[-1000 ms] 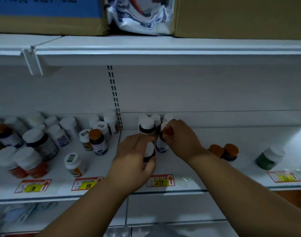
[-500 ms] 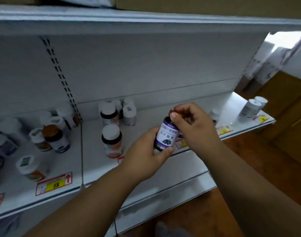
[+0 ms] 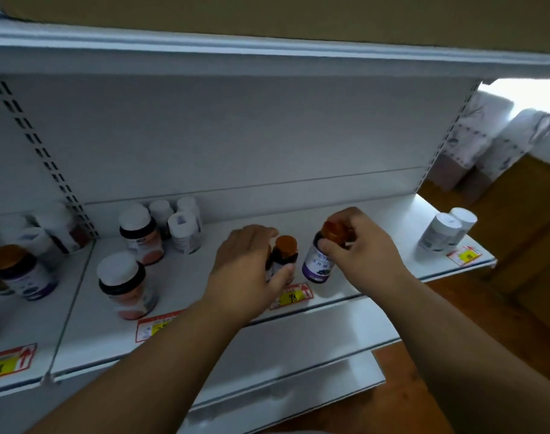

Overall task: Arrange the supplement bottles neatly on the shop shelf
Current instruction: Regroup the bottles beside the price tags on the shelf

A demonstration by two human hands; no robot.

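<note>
At centre frame, your left hand (image 3: 247,270) wraps an orange-capped bottle (image 3: 284,256) on the shelf (image 3: 205,277); your right hand (image 3: 359,242) grips the purple-labelled bottle (image 3: 319,263) by its cap. Contents cannot be seen.

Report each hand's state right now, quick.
Left hand: closed around a small orange-capped bottle on the shelf.
Right hand: gripping the orange cap of the purple-label bottle.

Right hand (image 3: 358,245) grips the purple-label bottle (image 3: 318,264) (orange cap); left hand (image 3: 245,270) clasps another orange-capped bottle (image 3: 284,255).
</note>
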